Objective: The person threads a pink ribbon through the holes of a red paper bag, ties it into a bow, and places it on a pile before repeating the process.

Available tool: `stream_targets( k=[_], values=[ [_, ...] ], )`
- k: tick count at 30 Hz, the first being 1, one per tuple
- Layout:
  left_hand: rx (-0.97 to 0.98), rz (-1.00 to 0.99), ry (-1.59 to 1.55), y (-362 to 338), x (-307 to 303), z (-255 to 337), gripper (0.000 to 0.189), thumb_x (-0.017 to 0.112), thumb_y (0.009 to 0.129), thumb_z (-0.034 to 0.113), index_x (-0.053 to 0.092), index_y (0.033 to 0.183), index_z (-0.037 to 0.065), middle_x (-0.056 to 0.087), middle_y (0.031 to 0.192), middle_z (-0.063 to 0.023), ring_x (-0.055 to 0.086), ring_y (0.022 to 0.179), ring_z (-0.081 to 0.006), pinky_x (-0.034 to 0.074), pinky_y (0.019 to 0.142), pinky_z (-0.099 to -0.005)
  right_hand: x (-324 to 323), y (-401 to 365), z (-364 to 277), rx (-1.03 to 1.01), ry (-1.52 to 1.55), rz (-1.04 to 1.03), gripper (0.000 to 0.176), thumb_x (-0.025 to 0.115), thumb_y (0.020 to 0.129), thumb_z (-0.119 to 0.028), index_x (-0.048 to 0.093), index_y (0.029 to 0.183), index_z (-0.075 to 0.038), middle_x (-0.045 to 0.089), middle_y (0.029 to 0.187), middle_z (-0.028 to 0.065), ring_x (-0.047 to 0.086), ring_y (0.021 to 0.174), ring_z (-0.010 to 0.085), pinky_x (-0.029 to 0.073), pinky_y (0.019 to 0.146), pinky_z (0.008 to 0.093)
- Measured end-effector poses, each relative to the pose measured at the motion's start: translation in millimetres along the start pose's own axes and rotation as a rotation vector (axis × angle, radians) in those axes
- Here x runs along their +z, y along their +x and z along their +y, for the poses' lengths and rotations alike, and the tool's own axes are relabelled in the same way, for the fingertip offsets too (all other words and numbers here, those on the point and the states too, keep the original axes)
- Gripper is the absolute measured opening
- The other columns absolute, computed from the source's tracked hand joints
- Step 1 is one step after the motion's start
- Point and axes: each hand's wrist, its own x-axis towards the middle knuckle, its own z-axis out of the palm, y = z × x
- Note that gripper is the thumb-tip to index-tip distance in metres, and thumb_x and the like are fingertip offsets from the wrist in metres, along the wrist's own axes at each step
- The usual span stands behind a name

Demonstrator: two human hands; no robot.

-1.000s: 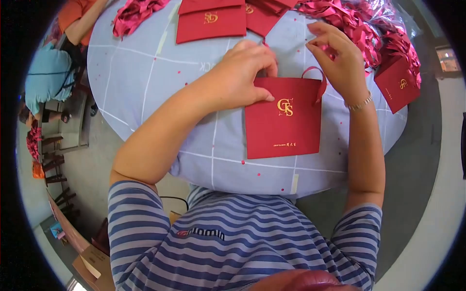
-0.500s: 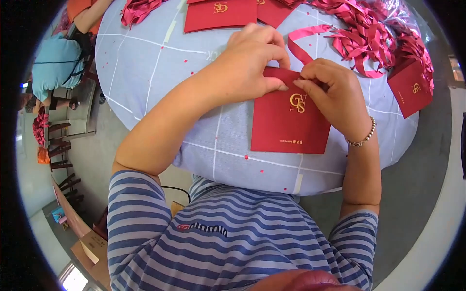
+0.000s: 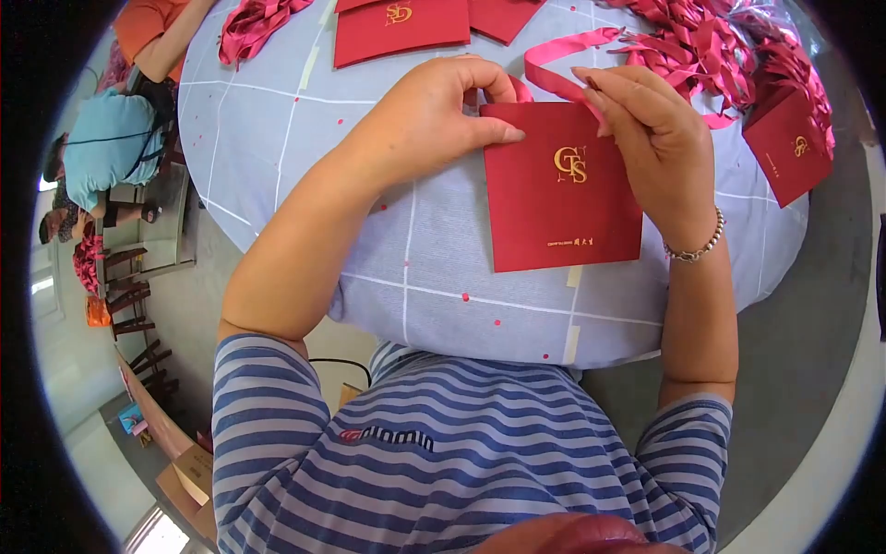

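A grey concrete floor [image 3: 794, 369] lay around the round table [image 3: 277, 138] with its pale blue, white-lined cloth. Beyond the table's left edge stood dark wooden chairs [image 3: 129, 295]. Nearer, cardboard boxes [image 3: 189, 471] sat beside a bright window [image 3: 161, 537].

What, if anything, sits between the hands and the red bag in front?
Nothing visible. The left hand pinches the top edge of the red bag; the right hand pinches the pink ribbon at that edge.

A round table [image 3: 277, 138] under pale blue cloth carries a flat red paper bag [image 3: 563, 203] beneath the left hand [image 3: 434, 120] and right hand [image 3: 646, 138]. Beyond the left hand lie more red bags [image 3: 401, 32]. Beyond the right hand lies a ribbon heap [image 3: 701, 46], with one pink ribbon [image 3: 554, 65] trailing to its fingers.
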Motion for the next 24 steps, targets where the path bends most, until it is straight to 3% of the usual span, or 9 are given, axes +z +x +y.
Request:
stream_targets(
  k=[4,5,6,8,11,24],
  values=[
    [-0.137,-0.032,-0.190,1.6,-1.5,0.0,0.018,0.078,0.079,0.007,0.064,0.089,0.004,0.058,0.082,0.0052,0.052,0.077,-0.0050,0.045,0.072,-0.0210,3.2,-4.6,-1.9,-0.034,-0.023,-0.164,0.023,0.065,0.088,-0.004,0.070,0.111,-0.002,0.066,0.084,0.0119,0.062,0.069,0.0229,0.049,0.064,0.0315],
    [-0.138,-0.031,-0.190,1.7,-1.9,-0.7,0.018,0.078,0.079,0.007,0.064,0.089,0.004,0.058,0.082,0.0052,0.052,0.077,-0.0050,0.045,0.072,-0.0210,5.2,-5.6,-9.9,0.093,-0.036,-0.217,0.020,0.066,0.087,-0.004,0.070,0.107,-0.002,0.066,0.081,0.0113,0.062,0.069,0.0235,0.049,0.065,0.0318],
    [-0.140,-0.035,-0.202,1.9,-2.2,-1.7,0.017,0.078,0.080,0.007,0.065,0.089,0.004,0.058,0.081,0.0056,0.051,0.075,-0.0042,0.044,0.070,-0.0202,9.2,-7.1,-12.0,0.092,-0.036,-0.217,0.020,0.066,0.087,-0.004,0.070,0.107,-0.002,0.066,0.081,0.0113,0.062,0.069,0.0235,0.049,0.065,0.0318],
    [-0.141,-0.038,-0.214,2.1,-2.7,-1.9,0.017,0.078,0.080,0.007,0.065,0.090,0.003,0.057,0.080,0.0061,0.050,0.072,-0.0034,0.043,0.067,-0.0194,17.8,-12.5,-10.1,0.354,0.129,-0.194,0.014,0.068,0.085,-0.006,0.069,0.098,-0.001,0.066,0.078,0.0116,0.063,0.070,0.0253,0.050,0.065,0.0331],
    [-0.132,-0.023,-0.203,2.1,-3.2,-2.1,0.016,0.078,0.080,0.007,0.065,0.090,0.004,0.057,0.080,0.0066,0.048,0.072,-0.0027,0.042,0.067,-0.0197,25.5,-17.2,-1.2,0.196,0.052,-0.143,0.010,0.070,0.084,-0.008,0.067,0.090,-0.001,0.066,0.078,0.0128,0.064,0.070,0.0275,0.050,0.064,0.0348],
    [-0.072,0.005,-0.156,1.9,-1.2,-5.2,0.014,0.075,0.078,0.001,0.063,0.085,0.001,0.056,0.094,0.0015,0.052,0.082,-0.0069,0.044,0.077,-0.0220,38.8,-14.9,1.6,0.138,0.001,-0.067,0.007,0.068,0.084,-0.007,0.065,0.087,-0.001,0.065,0.080,0.0139,0.064,0.072,0.0306,0.051,0.065,0.0376]
  ],
)
